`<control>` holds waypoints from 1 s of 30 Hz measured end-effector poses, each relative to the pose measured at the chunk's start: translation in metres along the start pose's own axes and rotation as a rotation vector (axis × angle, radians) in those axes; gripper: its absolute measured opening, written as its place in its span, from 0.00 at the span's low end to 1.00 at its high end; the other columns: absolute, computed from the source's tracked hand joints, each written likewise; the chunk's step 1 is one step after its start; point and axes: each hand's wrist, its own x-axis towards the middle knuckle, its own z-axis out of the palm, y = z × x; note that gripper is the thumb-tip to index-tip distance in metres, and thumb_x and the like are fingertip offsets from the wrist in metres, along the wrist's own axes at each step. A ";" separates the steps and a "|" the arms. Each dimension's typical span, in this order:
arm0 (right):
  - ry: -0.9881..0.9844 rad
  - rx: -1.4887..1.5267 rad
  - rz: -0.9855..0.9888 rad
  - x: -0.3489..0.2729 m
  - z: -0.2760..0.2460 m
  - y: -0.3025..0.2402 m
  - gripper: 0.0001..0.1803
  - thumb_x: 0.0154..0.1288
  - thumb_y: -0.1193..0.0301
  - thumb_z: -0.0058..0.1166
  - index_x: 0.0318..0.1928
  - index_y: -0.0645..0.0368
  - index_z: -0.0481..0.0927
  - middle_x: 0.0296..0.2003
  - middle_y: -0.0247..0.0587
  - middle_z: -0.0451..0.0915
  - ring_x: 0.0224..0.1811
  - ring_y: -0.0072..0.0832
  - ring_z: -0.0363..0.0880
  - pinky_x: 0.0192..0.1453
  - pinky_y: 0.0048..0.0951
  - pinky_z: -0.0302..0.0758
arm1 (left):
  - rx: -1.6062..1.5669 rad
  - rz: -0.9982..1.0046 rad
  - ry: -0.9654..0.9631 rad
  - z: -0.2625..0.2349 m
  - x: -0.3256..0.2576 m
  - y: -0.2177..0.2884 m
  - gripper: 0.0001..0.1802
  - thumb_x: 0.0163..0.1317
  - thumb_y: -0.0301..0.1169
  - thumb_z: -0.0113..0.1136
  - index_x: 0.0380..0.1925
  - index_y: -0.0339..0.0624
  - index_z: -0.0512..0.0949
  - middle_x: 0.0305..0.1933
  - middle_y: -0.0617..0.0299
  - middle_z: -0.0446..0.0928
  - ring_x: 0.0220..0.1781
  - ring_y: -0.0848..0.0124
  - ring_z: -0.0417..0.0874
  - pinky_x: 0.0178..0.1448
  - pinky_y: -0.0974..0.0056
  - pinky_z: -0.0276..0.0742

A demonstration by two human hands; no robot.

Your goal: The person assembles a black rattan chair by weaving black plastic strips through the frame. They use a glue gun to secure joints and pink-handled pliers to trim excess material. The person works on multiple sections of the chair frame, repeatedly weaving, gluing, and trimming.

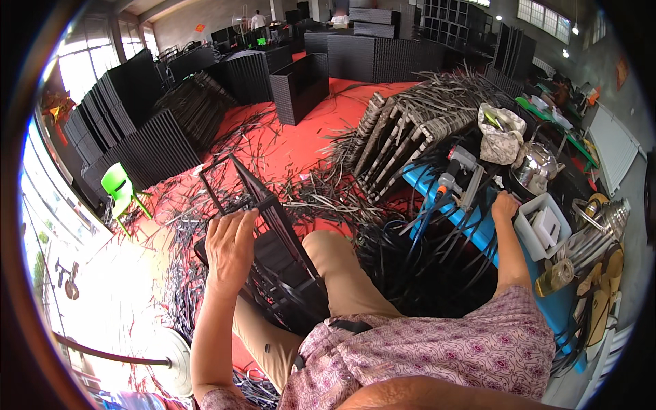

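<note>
A black frame partly woven with flat strips [283,273] stands tilted between my knees. My left hand [231,244] is closed over its upper left edge, fingers curled round the bar. Out to the right, my right hand [506,205] reaches over the blue bench [425,183], beside a pale grey bin [555,236]. Its fingers are curled in, and what they hold, if anything, is hidden. A red and grey air stapler [465,160] with an orange fitting and blue hose lies on the bench just beyond that hand. Loose black strips [417,263] hang from the bench beside my right knee.
Cut strips litter the red floor [314,130]. Ahead sits a stack of brown woven frames [403,137]. Black woven panels [137,123] stand at the left and back. A green chair [121,191] is at the left. A cloth bag [502,133] and metal kettle [536,164] crowd the bench.
</note>
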 end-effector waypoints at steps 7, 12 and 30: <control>0.206 0.322 0.249 0.007 -0.087 -0.011 0.14 0.76 0.67 0.49 0.53 0.63 0.79 0.46 0.57 0.85 0.46 0.52 0.86 0.51 0.49 0.82 | -0.090 -0.103 0.085 -0.021 -0.006 0.030 0.20 0.61 0.26 0.68 0.54 0.38 0.79 0.50 0.55 0.84 0.55 0.57 0.84 0.62 0.52 0.73; 0.050 0.653 0.400 0.030 -0.084 0.009 0.18 0.74 0.62 0.52 0.52 0.63 0.83 0.52 0.59 0.85 0.51 0.50 0.85 0.53 0.45 0.79 | -0.289 -0.065 0.085 -0.019 0.006 0.068 0.17 0.59 0.28 0.71 0.48 0.39 0.81 0.45 0.58 0.85 0.51 0.60 0.85 0.59 0.55 0.74; -0.194 0.225 -0.370 0.009 -0.168 0.001 0.08 0.60 0.75 0.65 0.40 0.57 0.90 0.39 0.46 0.89 0.41 0.47 0.89 0.45 0.43 0.85 | -0.646 -0.283 -0.340 0.009 -0.014 0.089 0.09 0.63 0.27 0.67 0.43 0.39 0.84 0.44 0.57 0.87 0.49 0.57 0.84 0.58 0.56 0.75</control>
